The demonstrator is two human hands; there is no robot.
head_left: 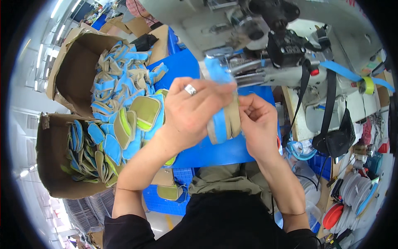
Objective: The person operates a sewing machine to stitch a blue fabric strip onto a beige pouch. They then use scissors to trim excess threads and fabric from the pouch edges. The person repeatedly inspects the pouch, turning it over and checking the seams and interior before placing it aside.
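Note:
My left hand, with a ring on one finger, is closed on a khaki fabric strip with a blue band. The strip hangs below its fingers, and its upper blue end is smeared by motion beside the sewing machine's needle area. My right hand has its fingers curled and pinched at the strip's right edge. What lies between those fingertips is hidden. Left of my left hand, khaki, green and blue fabric pads lie in a heap on the blue table.
At the left, one cardboard box adjoins a heap of blue-and-khaki strips; another box holds several pads. Blue tape runs through a yellow-green roll at the machine's right. White spools stand at lower right.

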